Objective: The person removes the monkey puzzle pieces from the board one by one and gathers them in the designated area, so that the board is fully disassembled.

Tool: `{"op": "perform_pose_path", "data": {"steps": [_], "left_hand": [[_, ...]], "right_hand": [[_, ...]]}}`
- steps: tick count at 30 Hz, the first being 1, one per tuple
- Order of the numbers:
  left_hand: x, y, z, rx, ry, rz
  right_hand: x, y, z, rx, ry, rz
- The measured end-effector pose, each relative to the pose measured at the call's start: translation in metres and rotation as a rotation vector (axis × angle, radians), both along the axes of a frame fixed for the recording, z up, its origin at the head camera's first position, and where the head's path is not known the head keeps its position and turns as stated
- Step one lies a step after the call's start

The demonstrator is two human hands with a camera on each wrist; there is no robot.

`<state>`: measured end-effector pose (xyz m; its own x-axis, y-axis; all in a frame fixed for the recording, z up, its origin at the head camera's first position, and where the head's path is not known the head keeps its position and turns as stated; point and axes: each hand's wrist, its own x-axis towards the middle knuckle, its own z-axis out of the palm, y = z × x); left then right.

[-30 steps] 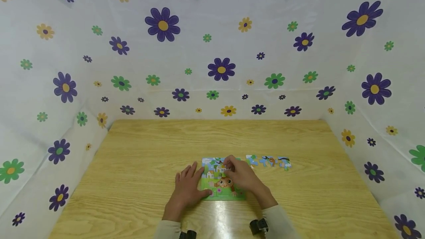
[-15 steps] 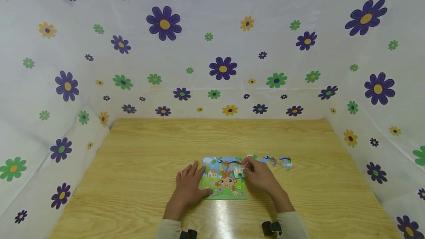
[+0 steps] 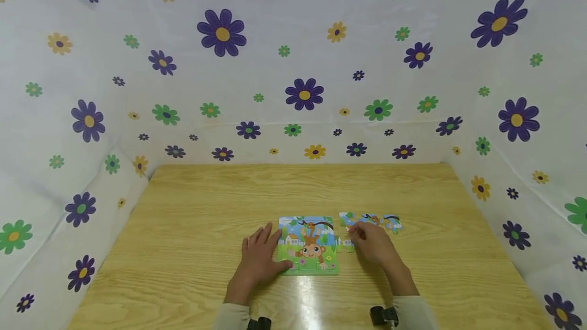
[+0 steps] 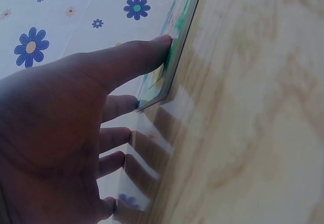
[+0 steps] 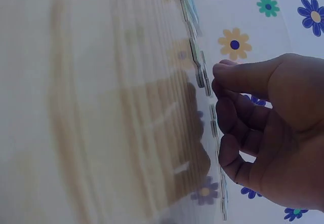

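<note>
A square monkey picture puzzle (image 3: 308,246) lies flat on the table, its picture fully visible save near my left thumb. My left hand (image 3: 260,258) rests beside its left edge, fingers spread; the left wrist view shows the thumb (image 4: 136,57) on the puzzle's border. To the puzzle's right lies a loose puzzle piece with a house (image 3: 345,243). Its right end is overlapped by my right hand (image 3: 373,246), whose fingers are loosely bent. In the right wrist view those fingertips (image 5: 223,69) hover right by the flat pieces (image 5: 197,64), with nothing visible between thumb and fingers.
More loose jigsaw pieces (image 3: 392,222) lie in a row behind my right hand, one with a branch and another with a brown monkey part (image 3: 372,218). The wooden table (image 3: 206,202) is enclosed by a white flowered cloth (image 3: 270,55) behind and at both sides.
My right hand has carried the house piece from over the puzzle to the table at its right and now sits farther right. The left hand stays in place.
</note>
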<state>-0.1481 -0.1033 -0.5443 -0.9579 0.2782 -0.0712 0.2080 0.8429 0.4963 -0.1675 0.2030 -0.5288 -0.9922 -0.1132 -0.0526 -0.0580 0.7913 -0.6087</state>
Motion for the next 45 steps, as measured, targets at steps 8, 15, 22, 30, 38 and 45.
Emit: {"op": "perform_pose_path", "data": {"steps": [8,15,22,30,38,45], "left_hand": [[-0.001,-0.001,-0.001,-0.013,-0.013,0.011],[0.0,0.001,0.0,-0.009,-0.016,0.008],[0.0,0.001,0.0,0.003,-0.019,0.006],[0.0,0.0,-0.002,0.004,-0.021,0.007],[0.0,0.001,-0.003,-0.003,-0.023,0.007],[0.0,0.001,-0.002,-0.005,-0.023,0.009]], "right_hand": [[0.002,-0.005,-0.003,0.047,-0.025,0.04],[0.004,0.004,-0.004,0.083,-0.019,-0.004],[0.003,-0.001,-0.001,0.043,0.015,-0.013],[-0.006,-0.037,0.003,0.012,0.008,0.062],[-0.008,-0.061,-0.004,0.01,-0.017,0.168],[-0.009,-0.071,-0.006,0.005,-0.017,0.231]]}}
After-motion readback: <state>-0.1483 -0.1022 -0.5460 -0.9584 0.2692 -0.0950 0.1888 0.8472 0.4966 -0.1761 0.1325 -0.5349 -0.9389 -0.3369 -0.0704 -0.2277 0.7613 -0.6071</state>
